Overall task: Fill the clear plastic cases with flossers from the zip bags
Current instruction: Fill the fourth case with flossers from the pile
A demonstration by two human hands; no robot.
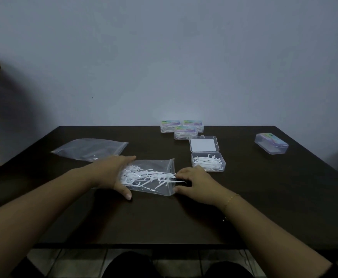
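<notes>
Step in hand: I judge I am drawing flossers out of the zip bag [152, 177] to top up the open case [208, 162].
Left hand [112, 174]: fingers straight and spread flat on the closed end of the bag, pressing it to the worktop [164, 217]; thumb lies on the near edge.
Right hand [194, 182]: fingers curled at the bag's mouth, pinching what looks like a white flosser [179, 181] that sticks out of the opening.
Flossers in bag: a loose tangle between my two hands, most of it nearer my left fingers.
Open case: just beyond my right fingers, lid folded back, tray partly filled.
Closed cases: three filled cases [181, 128] well beyond my right fingers; one empty-looking case [271, 145] far off to their right.
Second bag [89, 149]: beyond my left fingers, nearly empty.
Next move: I expect it calls for pulling the pinched piece free without dragging the tangle, then carrying it the short way forward into the tray.
</notes>
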